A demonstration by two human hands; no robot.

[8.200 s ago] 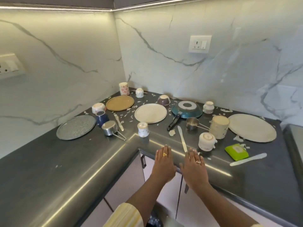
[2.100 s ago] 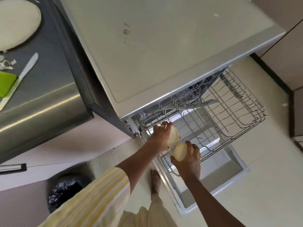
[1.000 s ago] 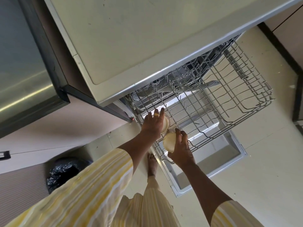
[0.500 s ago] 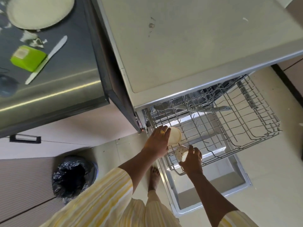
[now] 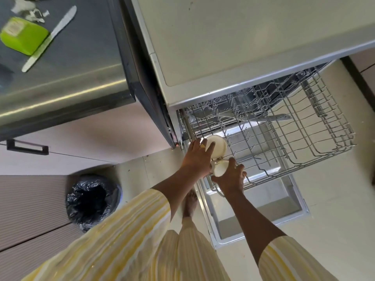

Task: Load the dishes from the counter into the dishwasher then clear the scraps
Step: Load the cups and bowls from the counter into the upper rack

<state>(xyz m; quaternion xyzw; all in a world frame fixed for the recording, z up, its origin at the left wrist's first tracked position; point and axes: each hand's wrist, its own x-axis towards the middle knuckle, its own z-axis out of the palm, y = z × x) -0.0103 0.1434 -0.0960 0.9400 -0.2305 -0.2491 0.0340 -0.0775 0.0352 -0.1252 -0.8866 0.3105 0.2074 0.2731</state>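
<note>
The dishwasher's wire rack (image 5: 304, 138) is pulled out over its lowered door (image 5: 263, 209). My left hand (image 5: 197, 159) grips a cream cup (image 5: 219, 146) at the rack's near left corner, the cup's round end facing up. Just below it, my right hand (image 5: 231, 175) grips a second, smaller cream cup (image 5: 220, 168), close beside the first at the rack's front edge. On the counter (image 5: 71, 63) at upper left lie a green sponge (image 5: 23, 35), a white knife (image 5: 50, 37) and some pale scraps (image 5: 30, 11).
A bin lined with a black bag (image 5: 92, 201) stands on the floor to the left of my feet. The dishwasher's pale top panel (image 5: 243, 37) overhangs the rack. Cabinet fronts with a dark handle (image 5: 27, 147) sit below the counter.
Both hands have stayed at the rack's near left corner, each holding its cup. The right hand's cup has shifted up toward the left one. The camera view has moved slightly.
</note>
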